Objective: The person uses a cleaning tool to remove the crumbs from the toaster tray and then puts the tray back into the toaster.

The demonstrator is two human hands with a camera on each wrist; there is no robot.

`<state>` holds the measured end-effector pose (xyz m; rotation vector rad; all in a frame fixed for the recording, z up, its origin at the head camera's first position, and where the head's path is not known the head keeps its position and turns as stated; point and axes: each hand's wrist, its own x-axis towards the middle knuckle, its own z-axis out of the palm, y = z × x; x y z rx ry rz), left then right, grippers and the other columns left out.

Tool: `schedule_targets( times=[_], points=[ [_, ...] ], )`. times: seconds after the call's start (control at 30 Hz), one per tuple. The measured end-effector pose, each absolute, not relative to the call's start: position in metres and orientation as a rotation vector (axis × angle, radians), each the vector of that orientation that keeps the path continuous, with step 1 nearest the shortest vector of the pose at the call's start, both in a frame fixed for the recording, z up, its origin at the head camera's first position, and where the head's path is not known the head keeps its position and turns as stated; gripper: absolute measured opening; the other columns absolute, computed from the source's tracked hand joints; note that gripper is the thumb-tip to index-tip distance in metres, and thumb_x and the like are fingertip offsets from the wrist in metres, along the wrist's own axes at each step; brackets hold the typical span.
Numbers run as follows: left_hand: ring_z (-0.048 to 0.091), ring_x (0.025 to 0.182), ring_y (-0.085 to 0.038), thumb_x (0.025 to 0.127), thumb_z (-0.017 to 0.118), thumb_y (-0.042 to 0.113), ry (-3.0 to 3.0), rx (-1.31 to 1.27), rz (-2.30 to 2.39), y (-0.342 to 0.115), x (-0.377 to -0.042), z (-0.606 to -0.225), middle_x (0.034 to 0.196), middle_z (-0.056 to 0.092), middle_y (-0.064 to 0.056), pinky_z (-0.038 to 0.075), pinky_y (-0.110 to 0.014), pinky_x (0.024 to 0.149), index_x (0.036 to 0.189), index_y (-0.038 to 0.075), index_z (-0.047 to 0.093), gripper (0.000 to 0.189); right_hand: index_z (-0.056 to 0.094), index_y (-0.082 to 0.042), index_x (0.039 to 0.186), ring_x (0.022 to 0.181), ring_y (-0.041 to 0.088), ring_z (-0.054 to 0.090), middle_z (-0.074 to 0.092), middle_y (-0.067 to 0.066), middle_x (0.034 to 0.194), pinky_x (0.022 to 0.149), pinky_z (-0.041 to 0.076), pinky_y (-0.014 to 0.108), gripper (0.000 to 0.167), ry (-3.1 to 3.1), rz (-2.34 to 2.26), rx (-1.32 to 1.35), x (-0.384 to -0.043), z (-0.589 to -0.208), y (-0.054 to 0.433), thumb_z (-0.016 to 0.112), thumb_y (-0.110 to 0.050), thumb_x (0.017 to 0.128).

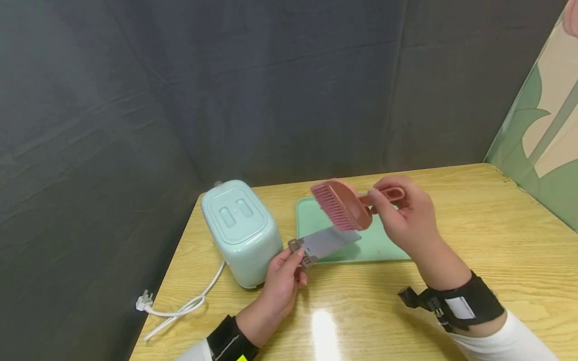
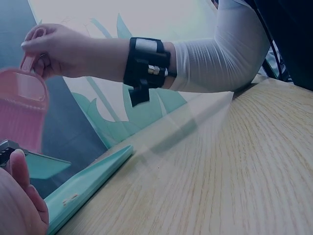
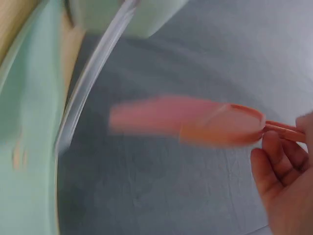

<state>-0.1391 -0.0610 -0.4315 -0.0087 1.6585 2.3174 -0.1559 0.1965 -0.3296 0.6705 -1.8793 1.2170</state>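
Observation:
My right hand [image 1: 410, 215] pinches the handle of a small orange-pink brush [image 1: 352, 205], its pink bristles pointing left and down. In my left hand [image 1: 283, 278] is a flat metal crumb tray [image 1: 327, 243], gripped between thumb and fingers at its slotted end. The bristles overlap the crumb tray's far end in the head view. Beneath both lies a pale green tray [image 1: 384, 248] on the table. A few crumbs [image 2: 71, 199] show on the green tray in the left wrist view. The brush is blurred in the right wrist view.
A light blue toaster [image 1: 253, 245] with a lid on top stands just left of my left hand. Its white cord [image 1: 198, 299] and plug lie at the table's left edge. Dark cloth [image 1: 293, 100] hangs behind the wooden table [image 1: 474, 220].

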Motion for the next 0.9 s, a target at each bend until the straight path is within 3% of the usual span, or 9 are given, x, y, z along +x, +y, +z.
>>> schedule_targets(
  times=[0.1,0.27,0.53,0.73,0.9],
  points=[
    [0.050,0.054,-0.005,0.106,0.055,0.021,1.646,0.014,2.325,-0.060,-0.138,-0.431,0.097,0.072,0.005,0.043,-0.017,0.053,0.134,0.000,0.062,0.035,0.059,0.014,0.100,0.059,0.009,0.070,0.074,0.006,0.078,0.056,0.057,0.020,0.010,-1.732,1.679,0.659,-0.156,-0.327,0.195,0.061,0.016,0.091],
    [0.050,0.055,-0.005,0.106,0.055,0.022,1.624,0.048,2.337,-0.060,-0.136,-0.429,0.092,0.070,0.007,0.044,-0.018,0.054,0.132,0.004,0.064,0.033,0.061,0.003,0.100,0.049,0.014,0.061,0.067,0.002,0.069,0.049,0.055,0.026,0.003,-1.841,1.985,0.483,-0.161,-0.336,0.188,0.060,0.005,0.098],
    [0.049,0.057,-0.005,0.106,0.054,0.020,1.608,0.041,2.336,-0.060,-0.135,-0.427,0.090,0.067,0.006,0.045,-0.017,0.054,0.134,0.001,0.062,0.035,0.058,-0.001,0.108,0.053,0.018,0.062,0.069,0.002,0.068,0.053,0.057,0.034,0.018,-2.245,1.737,0.284,-0.163,-0.346,0.187,0.062,-0.017,0.103],
    [0.049,0.056,-0.005,0.106,0.055,0.019,1.601,0.038,2.347,-0.060,-0.135,-0.427,0.090,0.067,0.006,0.044,-0.016,0.053,0.134,0.000,0.062,0.035,0.059,-0.004,0.110,0.057,0.021,0.064,0.073,0.010,0.074,0.056,0.059,0.036,0.020,-2.364,1.613,0.252,-0.164,-0.343,0.187,0.063,-0.022,0.102],
    [0.049,0.056,-0.003,0.106,0.055,0.017,1.599,0.031,2.363,-0.062,-0.136,-0.425,0.094,0.071,0.005,0.044,-0.015,0.053,0.138,-0.003,0.059,0.038,0.060,-0.004,0.111,0.058,0.023,0.066,0.074,0.010,0.075,0.056,0.058,0.033,0.021,-2.394,1.540,0.225,-0.168,-0.342,0.193,0.063,-0.024,0.103]
  ],
)
